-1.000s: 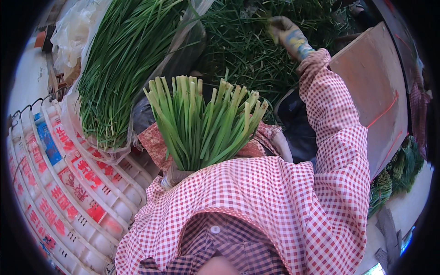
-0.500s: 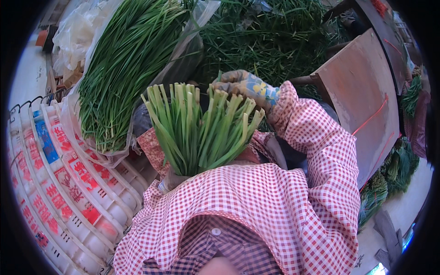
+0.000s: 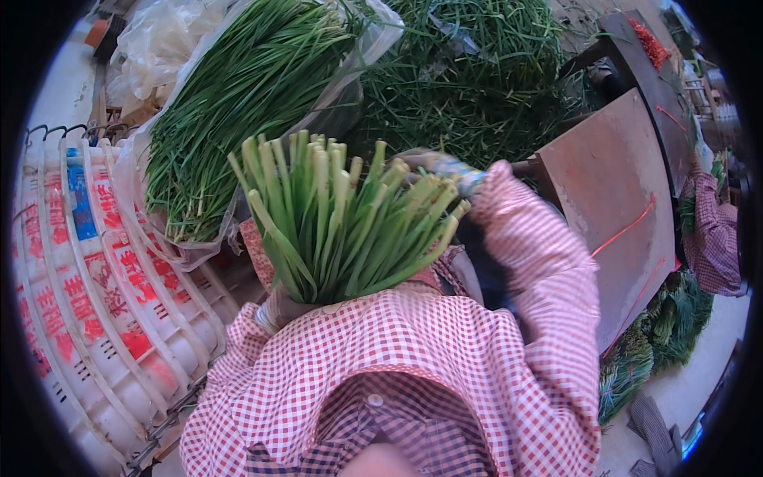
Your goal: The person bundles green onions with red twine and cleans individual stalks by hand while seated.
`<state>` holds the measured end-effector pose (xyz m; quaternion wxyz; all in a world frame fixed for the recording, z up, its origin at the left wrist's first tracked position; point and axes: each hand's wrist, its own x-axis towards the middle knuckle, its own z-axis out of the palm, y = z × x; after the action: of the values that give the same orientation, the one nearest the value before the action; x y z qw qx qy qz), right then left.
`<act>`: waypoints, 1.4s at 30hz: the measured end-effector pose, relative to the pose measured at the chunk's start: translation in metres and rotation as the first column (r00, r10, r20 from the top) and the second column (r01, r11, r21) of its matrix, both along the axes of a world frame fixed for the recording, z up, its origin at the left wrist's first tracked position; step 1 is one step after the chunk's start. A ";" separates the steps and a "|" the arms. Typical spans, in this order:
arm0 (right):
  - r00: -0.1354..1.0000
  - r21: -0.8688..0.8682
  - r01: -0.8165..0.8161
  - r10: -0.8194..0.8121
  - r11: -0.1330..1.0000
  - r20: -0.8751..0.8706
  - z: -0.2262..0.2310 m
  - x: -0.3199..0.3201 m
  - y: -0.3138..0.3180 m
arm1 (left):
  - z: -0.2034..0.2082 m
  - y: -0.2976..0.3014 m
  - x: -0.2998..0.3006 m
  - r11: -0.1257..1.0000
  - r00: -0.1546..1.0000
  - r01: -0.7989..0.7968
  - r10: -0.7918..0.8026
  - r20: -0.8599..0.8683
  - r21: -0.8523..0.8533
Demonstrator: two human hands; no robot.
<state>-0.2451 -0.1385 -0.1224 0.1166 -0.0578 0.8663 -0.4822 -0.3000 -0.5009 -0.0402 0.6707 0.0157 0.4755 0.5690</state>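
Note:
A thick bunch of garlic chives [image 3: 342, 226] stands in front of my chest, its pale cut stem ends up and fanned out. My gloved left hand [image 3: 282, 308] is closed round the lower part of the bunch. Leaves and most of my fingers there are hidden behind the stalks and my checked sleeve. My right hand [image 3: 441, 164], in a patterned glove, is at the far right side of the stem ends. Its fingers are blurred and partly behind the stalks, so their grip does not show.
A clear plastic bag [image 3: 131, 171] of long chives [image 3: 238, 103] lies at the far left, beside a white crate [image 3: 119, 294]. Loose green leaves [image 3: 477, 79] are heaped ahead. On the right stand a brown board [image 3: 612, 207] with red ties and tied bunches [image 3: 656, 342].
The bunch has fanned wider, its stem ends spreading left. My right hand has dropped slightly behind the stem ends. The whole view has shifted a little.

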 end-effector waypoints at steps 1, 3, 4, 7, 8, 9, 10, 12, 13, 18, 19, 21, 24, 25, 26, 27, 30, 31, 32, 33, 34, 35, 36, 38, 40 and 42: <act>0.999 -0.549 0.046 -0.028 0.835 0.041 -0.023 -0.008 -0.020 | 0.002 0.009 -0.004 1.000 1.000 0.025 -0.025 0.013 0.014; 0.994 -0.983 0.102 0.020 0.151 0.106 -0.020 -0.019 -0.062 | -0.002 0.024 -0.009 0.995 0.995 0.087 -0.089 0.050 0.040; 0.993 -0.987 0.121 0.006 -0.108 0.121 0.012 -0.020 -0.079 | -0.003 0.030 -0.012 0.992 0.990 0.117 -0.120 0.074 0.048; 0.989 -0.785 0.045 -0.085 -0.617 0.124 0.063 -0.009 -0.087 | 0.003 0.048 -0.020 0.973 0.966 0.225 -0.229 0.125 0.044; 0.991 -0.735 0.001 -0.097 -0.678 0.091 0.052 0.001 -0.080 | 0.007 0.052 -0.022 0.962 0.951 0.271 -0.271 0.152 0.023; 0.991 -0.686 -0.036 -0.114 -0.727 0.069 0.047 0.012 -0.071 | 0.013 0.058 -0.021 0.964 0.962 0.267 -0.268 0.048 0.015; 0.976 -0.738 -0.018 -0.172 -0.675 0.133 0.044 0.022 -0.064 | 0.019 0.065 -0.019 0.965 0.964 0.261 -0.260 -0.058 0.009; 0.986 -0.759 -0.050 -0.152 -0.649 0.065 0.038 0.035 -0.058 | 0.022 0.072 -0.024 0.925 0.843 0.379 -0.356 -0.404 -0.025; 0.990 -0.768 -0.063 -0.136 -0.637 0.031 0.037 0.041 -0.056 | 0.024 0.075 -0.027 0.905 0.809 0.425 -0.373 -0.454 0.014; 0.961 -0.799 0.136 -0.120 -0.585 0.251 0.041 0.051 -0.045 | 0.077 0.127 -0.037 0.814 0.706 0.568 -0.406 -0.581 0.121; 0.969 -0.781 0.152 -0.066 -0.606 0.240 0.034 0.050 -0.042 | 0.085 0.139 -0.031 0.794 0.687 0.591 -0.405 -0.603 0.141; 0.977 -0.742 0.189 0.044 -0.644 0.210 0.014 0.043 -0.032 | 0.099 0.164 -0.006 0.750 0.611 0.631 -0.324 -0.722 0.198; 0.819 -0.742 0.467 -0.079 -0.482 0.568 0.018 0.027 -0.035 | 0.097 0.171 0.028 0.767 0.047 0.596 -0.328 -0.944 -0.237; 0.704 -0.715 0.580 -0.201 -0.390 0.681 0.024 0.023 -0.038 | 0.097 0.181 0.045 0.761 -0.178 0.505 -0.371 -0.911 -0.408; 0.621 -0.678 0.648 -0.275 -0.348 0.734 0.030 0.021 -0.041 | 0.096 0.182 0.067 0.761 -0.287 0.417 -0.407 -0.867 -0.496; 0.655 -0.735 0.597 -0.334 -0.321 0.678 0.020 0.019 -0.048 | 0.093 0.177 0.083 0.757 -0.385 0.302 -0.459 -0.800 -0.579; 0.763 -0.808 0.457 -0.304 -0.371 0.571 -0.015 0.010 -0.060 | 0.059 0.167 0.068 0.878 -0.472 0.177 -0.321 -0.821 -0.445; 0.781 -0.804 0.444 -0.268 -0.396 0.563 -0.013 0.014 -0.056 | 0.050 0.167 0.058 0.910 -0.492 0.172 -0.252 -0.833 -0.377; 0.800 -0.799 0.431 -0.233 -0.419 0.553 -0.012 0.019 -0.054 | 0.041 0.172 0.047 0.959 -0.412 0.198 -0.108 -0.905 -0.204; 0.833 -0.796 0.412 -0.172 -0.442 0.527 -0.003 0.018 -0.059 | 0.040 0.171 0.039 0.957 -0.311 0.274 -0.004 -0.951 -0.094; 0.854 -0.785 0.373 -0.148 -0.495 0.499 0.024 0.030 -0.062 | 0.031 0.168 0.033 0.937 -0.180 0.347 0.095 -0.979 0.027; 0.845 -0.771 0.339 -0.185 -0.540 0.501 0.038 0.041 -0.059 | 0.038 0.168 0.032 0.925 -0.115 0.378 0.076 -0.990 0.027; 0.845 -0.760 0.302 -0.207 -0.576 0.493 0.051 0.046 -0.058 | 0.048 0.164 0.030 0.920 -0.061 0.393 0.048 -0.997 0.021; 0.844 -0.742 0.216 -0.260 -0.634 0.468 0.071 0.049 -0.072 | 0.047 0.159 0.029 0.925 -0.035 0.379 0.044 -0.998 0.028; 0.822 -0.780 0.213 -0.323 -0.589 0.469 0.076 0.049 -0.073 | 0.048 0.159 0.031 0.926 -0.019 0.377 0.022 -1.000 0.013; 0.770 -0.842 0.264 -0.423 -0.471 0.478 0.089 0.052 -0.079 | 0.059 0.159 0.032 0.926 -0.028 0.374 -0.036 -0.999 -0.043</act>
<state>-0.1935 -0.2170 -0.0335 -0.1915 0.1449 0.0880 -0.9667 -0.2682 -0.3416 0.0193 0.2102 0.5616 0.7258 0.3372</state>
